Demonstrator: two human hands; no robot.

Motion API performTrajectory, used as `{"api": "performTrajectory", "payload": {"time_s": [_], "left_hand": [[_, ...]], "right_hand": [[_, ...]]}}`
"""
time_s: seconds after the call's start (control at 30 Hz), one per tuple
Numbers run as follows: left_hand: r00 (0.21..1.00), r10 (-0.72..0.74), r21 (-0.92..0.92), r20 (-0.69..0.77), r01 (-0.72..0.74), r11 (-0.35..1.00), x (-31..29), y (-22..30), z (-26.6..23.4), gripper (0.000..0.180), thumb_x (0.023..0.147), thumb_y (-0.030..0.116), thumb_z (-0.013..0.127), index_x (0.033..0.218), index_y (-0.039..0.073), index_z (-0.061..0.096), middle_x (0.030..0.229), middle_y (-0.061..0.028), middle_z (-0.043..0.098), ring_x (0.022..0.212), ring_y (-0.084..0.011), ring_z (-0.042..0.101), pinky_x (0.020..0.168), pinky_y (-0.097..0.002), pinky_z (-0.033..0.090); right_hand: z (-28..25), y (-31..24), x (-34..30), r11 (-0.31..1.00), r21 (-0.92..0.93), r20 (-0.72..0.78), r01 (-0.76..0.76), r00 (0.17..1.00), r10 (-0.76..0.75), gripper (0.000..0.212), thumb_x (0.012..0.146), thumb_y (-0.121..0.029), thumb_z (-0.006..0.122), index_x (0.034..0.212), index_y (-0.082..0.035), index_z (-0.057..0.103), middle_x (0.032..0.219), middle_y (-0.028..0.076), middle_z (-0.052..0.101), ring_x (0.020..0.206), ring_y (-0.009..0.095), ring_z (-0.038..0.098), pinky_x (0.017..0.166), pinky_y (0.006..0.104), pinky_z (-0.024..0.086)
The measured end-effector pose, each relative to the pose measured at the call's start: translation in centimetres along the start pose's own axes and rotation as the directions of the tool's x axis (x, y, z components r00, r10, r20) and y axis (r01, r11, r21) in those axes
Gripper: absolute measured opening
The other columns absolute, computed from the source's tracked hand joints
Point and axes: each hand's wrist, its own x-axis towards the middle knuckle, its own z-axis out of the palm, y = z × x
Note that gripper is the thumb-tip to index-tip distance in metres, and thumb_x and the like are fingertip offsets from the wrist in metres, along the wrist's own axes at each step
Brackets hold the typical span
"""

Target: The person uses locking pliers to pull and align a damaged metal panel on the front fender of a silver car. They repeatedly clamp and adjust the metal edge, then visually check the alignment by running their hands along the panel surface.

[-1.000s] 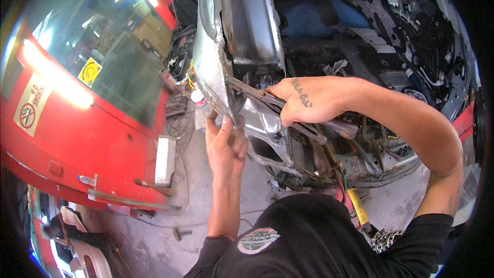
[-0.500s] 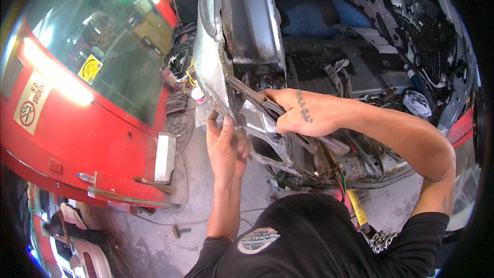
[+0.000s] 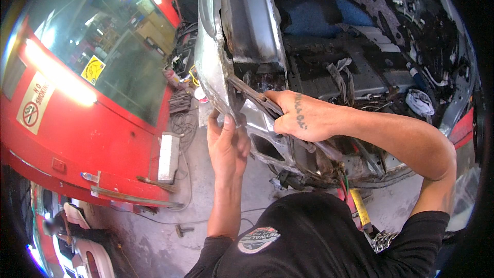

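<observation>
My right hand [image 3: 304, 117] is wrapped round a long two-handled metal tool [image 3: 250, 91] that looks like pliers. The tool's far end meets the torn lower edge of a bare silver body panel [image 3: 210, 69] on a stripped car. Below that spot, my left hand [image 3: 226, 146] pinches the panel's lower edge, thumb in front and fingers curled behind. Most of the tool's grip is hidden under my right hand, though handle ends show past it. A bare metal frame piece with a dark opening [image 3: 265, 146] lies just beneath the tool.
On the left stands a red wall [image 3: 123, 146] with a large window. A white box [image 3: 168, 157], coiled hose [image 3: 180, 110] and a hammer [image 3: 182, 230] lie on the floor. A yellow-and-red bar [image 3: 360, 207] with a chain [image 3: 383, 240] is beside my right side. At lower left is another person [image 3: 64, 226].
My right hand has turned slightly, showing more of its back, and the tool's handle ends have shifted a little. My left hand keeps its pinch on the panel edge.
</observation>
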Motion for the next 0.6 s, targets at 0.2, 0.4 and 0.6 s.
{"api": "performTrajectory", "payload": {"time_s": [0.2,0.4,0.6], "left_hand": [[1.0,0.003,-0.002,-0.018,-0.003,1.0,0.2,-0.1,-0.2,0.048,0.103,0.027,0.065,0.139,0.011,0.037,0.098,-0.0093,0.065,0.05,-0.0073,0.044,0.038,-0.0216,0.032],[0.998,0.015,0.035,-0.058,-0.013,0.999,0.0,-0.1,0.0,0.048,0.101,0.031,0.067,0.138,0.01,0.045,0.096,-0.0098,0.063,0.05,-0.0072,0.044,0.038,-0.0195,0.03],[1.0,-0.009,-0.024,-0.021,0.009,1.0,0.4,0.1,-0.3,0.049,0.102,0.023,0.066,0.138,0.009,0.038,0.095,-0.0104,0.064,0.047,-0.0068,0.042,0.038,-0.022,0.029]], "right_hand": [[0.3,-0.5,0.0,0.999,-0.044,-0.014,0.008,1.0,-0.009,0.042,0.085,-0.012,0.054,0.121,0.009,0.056,0.097,0.027,0.067,0.091,0.031,0.066,0.087,0.0419,0.049],[0.9,-0.1,-0.2,0.992,-0.099,-0.079,0.077,0.993,-0.085,0.044,0.084,-0.011,0.053,0.124,0.009,0.055,0.101,0.029,0.067,0.093,0.034,0.066,0.089,0.0425,0.049],[0.6,-0.9,0.1,0.995,-0.005,0.005,-0.099,0.995,0.099,0.053,0.081,-0.014,0.061,0.129,0.006,0.054,0.094,0.021,0.067,0.085,0.025,0.065,0.08,0.0386,0.051]]}}
